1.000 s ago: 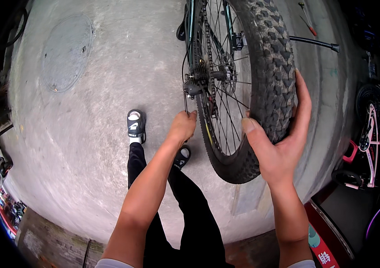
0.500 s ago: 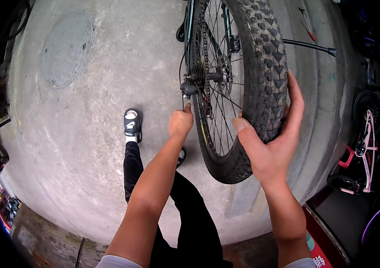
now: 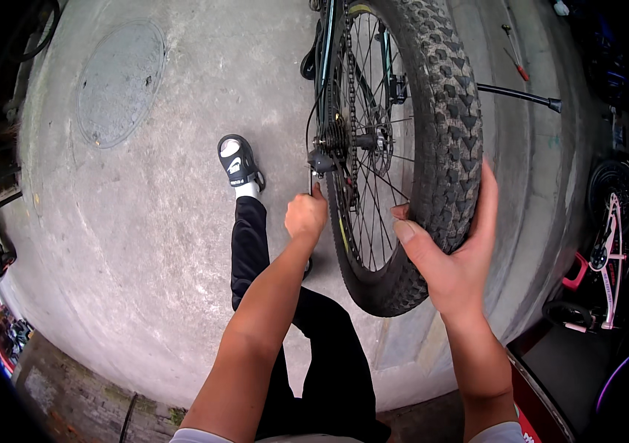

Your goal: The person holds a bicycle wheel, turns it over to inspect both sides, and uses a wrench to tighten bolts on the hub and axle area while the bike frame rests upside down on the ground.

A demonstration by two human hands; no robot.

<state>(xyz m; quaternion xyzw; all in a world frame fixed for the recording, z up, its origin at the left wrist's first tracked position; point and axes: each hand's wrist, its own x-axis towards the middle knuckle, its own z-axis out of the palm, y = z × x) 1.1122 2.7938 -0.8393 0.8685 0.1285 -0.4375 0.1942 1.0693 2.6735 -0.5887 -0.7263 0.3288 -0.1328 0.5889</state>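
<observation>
A bicycle's rear wheel with a knobbly black tyre [image 3: 447,118] stands upright before me. My right hand [image 3: 451,266] is wrapped round the near part of the tyre, thumb on its left side and fingers along its right. Left of the wheel, my left hand [image 3: 305,215] is closed just below the rear derailleur [image 3: 320,160]. A thin dark line runs from the derailleur toward this fist; whether it is a cable or a tool, and what the fingers grip, I cannot make out. Sprockets [image 3: 334,137] and the chain [image 3: 351,88] sit beside the spokes.
A black kickstand [image 3: 521,96] sticks out right of the wheel. Beyond it a red-handled screwdriver [image 3: 519,68] lies on the concrete floor [image 3: 166,244]. A pink bicycle [image 3: 610,251] is at the far right. A round metal cover [image 3: 122,83] is set in the floor at left.
My left foot has stepped forward and a little right. The bicycle sits slightly lower and further right in view. Both hands keep their places at the derailleur and the tyre.
</observation>
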